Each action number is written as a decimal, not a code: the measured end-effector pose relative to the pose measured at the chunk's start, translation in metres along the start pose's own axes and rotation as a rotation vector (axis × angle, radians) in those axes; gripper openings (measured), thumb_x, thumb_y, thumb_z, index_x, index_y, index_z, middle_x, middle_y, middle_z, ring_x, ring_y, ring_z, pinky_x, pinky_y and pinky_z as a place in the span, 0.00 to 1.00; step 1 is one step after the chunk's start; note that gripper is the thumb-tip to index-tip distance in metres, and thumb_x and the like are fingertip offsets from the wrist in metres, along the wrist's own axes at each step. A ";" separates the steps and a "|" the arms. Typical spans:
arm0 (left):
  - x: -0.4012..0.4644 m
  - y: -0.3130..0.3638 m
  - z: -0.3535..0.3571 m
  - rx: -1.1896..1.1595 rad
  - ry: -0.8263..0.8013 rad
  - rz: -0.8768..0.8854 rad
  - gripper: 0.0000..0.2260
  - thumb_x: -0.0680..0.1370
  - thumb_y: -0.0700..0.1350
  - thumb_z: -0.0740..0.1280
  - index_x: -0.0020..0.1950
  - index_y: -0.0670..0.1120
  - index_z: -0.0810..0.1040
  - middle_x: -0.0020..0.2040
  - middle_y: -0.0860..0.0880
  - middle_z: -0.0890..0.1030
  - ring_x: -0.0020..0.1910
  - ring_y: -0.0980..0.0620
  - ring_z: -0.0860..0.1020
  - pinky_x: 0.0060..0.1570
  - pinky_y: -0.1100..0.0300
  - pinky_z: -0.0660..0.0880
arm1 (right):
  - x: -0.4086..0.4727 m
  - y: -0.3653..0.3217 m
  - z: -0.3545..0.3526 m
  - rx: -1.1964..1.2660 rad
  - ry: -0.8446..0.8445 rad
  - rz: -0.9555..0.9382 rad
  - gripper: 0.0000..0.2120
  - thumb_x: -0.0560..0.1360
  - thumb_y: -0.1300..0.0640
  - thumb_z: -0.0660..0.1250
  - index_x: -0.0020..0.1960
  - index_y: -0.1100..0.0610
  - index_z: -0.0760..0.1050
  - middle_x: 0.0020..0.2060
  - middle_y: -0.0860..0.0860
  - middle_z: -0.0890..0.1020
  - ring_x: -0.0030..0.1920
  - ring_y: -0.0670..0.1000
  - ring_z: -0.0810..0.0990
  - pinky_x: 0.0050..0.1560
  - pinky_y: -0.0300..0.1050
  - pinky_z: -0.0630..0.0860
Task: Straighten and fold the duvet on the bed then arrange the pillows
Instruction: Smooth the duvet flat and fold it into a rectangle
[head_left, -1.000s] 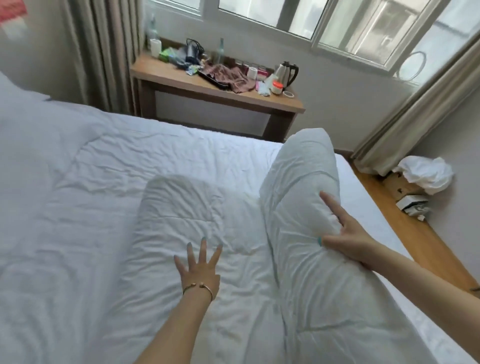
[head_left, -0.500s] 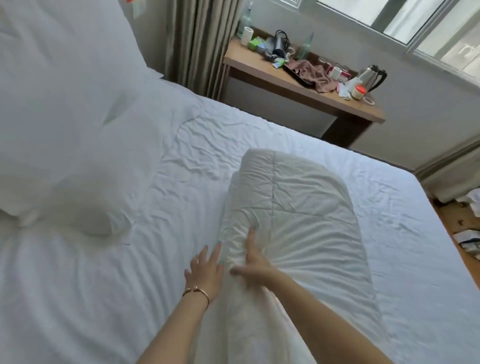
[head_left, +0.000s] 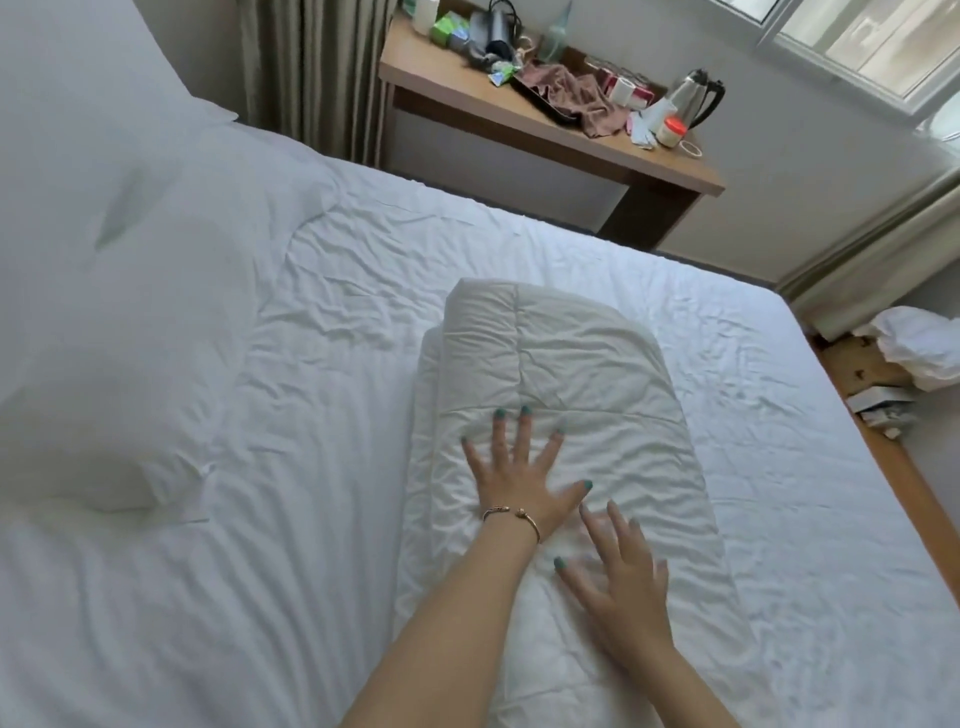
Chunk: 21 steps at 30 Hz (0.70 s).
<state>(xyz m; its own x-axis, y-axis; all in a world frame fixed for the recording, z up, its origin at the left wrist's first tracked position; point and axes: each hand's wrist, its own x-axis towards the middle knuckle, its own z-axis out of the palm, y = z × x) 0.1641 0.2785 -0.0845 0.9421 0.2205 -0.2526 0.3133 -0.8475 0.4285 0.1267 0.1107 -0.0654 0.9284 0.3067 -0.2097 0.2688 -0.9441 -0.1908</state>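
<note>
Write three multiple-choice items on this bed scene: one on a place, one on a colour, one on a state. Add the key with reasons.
1. Where does the left hand rest?
A. on the folded duvet
B. on the pillow
C. on the desk

2. What colour is the jar's lid beside the kettle?
A. blue
B. orange-red
C. black

3. How is the right hand held?
A. clenched
B. pinching cloth
C. open, fingers spread

Key: A, its palm lies flat on the duvet; B, the lid shows orange-red; C, the fingers are straight and apart on the duvet.
</note>
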 end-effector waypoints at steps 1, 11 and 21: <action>0.002 -0.008 0.007 0.027 0.013 -0.004 0.35 0.70 0.77 0.41 0.75 0.67 0.39 0.76 0.53 0.29 0.72 0.43 0.25 0.62 0.28 0.27 | -0.010 0.008 0.011 -0.098 -0.034 -0.008 0.34 0.70 0.25 0.51 0.74 0.30 0.49 0.76 0.38 0.48 0.77 0.47 0.45 0.72 0.63 0.47; 0.070 -0.081 0.064 0.123 0.055 -0.019 0.34 0.69 0.78 0.41 0.71 0.71 0.32 0.75 0.55 0.27 0.74 0.42 0.28 0.63 0.26 0.34 | 0.024 -0.038 0.098 -0.185 0.026 -0.014 0.29 0.75 0.33 0.53 0.72 0.41 0.67 0.75 0.50 0.64 0.76 0.59 0.59 0.69 0.71 0.51; 0.026 -0.025 0.040 0.238 -0.086 -0.089 0.30 0.77 0.69 0.46 0.76 0.65 0.39 0.77 0.51 0.32 0.75 0.42 0.31 0.67 0.29 0.38 | -0.006 0.020 0.049 0.054 -0.010 -0.077 0.29 0.71 0.37 0.54 0.71 0.42 0.67 0.77 0.47 0.59 0.78 0.54 0.54 0.72 0.57 0.37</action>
<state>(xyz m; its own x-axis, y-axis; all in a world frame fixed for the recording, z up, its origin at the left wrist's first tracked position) 0.1756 0.2862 -0.1363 0.8952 0.2664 -0.3573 0.3483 -0.9184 0.1878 0.1136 0.0957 -0.1147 0.9027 0.3798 -0.2024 0.3250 -0.9099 -0.2579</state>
